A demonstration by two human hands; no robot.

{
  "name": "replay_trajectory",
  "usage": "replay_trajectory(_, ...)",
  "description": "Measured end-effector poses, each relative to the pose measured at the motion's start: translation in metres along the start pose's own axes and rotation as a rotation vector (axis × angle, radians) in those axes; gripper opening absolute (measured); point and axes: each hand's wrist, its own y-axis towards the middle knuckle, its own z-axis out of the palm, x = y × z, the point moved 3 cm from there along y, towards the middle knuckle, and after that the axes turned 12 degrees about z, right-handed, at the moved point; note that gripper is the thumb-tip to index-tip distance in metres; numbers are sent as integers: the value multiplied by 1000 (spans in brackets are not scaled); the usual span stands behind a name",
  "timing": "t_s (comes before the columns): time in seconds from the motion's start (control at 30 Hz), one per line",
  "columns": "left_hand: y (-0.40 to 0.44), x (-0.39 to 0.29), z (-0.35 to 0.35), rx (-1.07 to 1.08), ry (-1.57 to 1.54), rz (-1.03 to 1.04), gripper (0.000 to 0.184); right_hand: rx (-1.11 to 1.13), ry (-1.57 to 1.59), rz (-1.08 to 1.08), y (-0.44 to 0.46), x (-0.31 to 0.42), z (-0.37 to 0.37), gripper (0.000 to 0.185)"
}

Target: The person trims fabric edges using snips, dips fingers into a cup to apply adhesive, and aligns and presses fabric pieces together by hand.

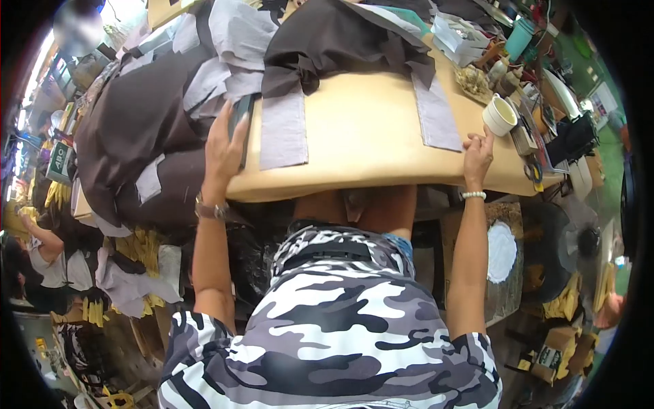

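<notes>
My left hand [223,146] is at the left edge of the tan work surface [361,129], fingers apart, beside a dark flat bar [242,112]. Whether it touches the bar I cannot tell. Right of it, a grey fabric strip [284,133] lies flat, its upper end under dark brown cloth [340,41]. A second grey strip [436,116] hangs from that cloth's right side. My right hand [478,158] is near this strip's lower end, index finger stretched toward a cream round container [499,116], the other fingers partly curled. Nothing shows in its grip.
More dark brown cloth [136,116] with grey pieces is heaped at the left. Blue-handled scissors [531,170] lie at the right edge. Behind them stand a white box [460,37], a teal cup [520,37] and small bottles. Another person's arm [44,238] shows at far left.
</notes>
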Motion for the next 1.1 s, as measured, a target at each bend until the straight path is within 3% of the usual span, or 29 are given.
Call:
replay_trajectory(0.07,-34,29,20,-46,307,120,60,-13,-43,6,-2,3,-4,41)
replay_trajectory(0.13,-49,11,34,50,585,112,65,-17,-83,40,-5,6,-3,41)
replay_trajectory(0.3,-46,5,31,-52,494,70,60,-21,-108,4,-10,14,-1,41)
replay_trajectory(0.7,-44,-7,31,129,545,-29,52,-43,-111,96,-18,20,-2,41)
replay_trajectory(1.1,-43,-6,31,161,539,-43,53,-56,-92,94,-17,19,1,42)
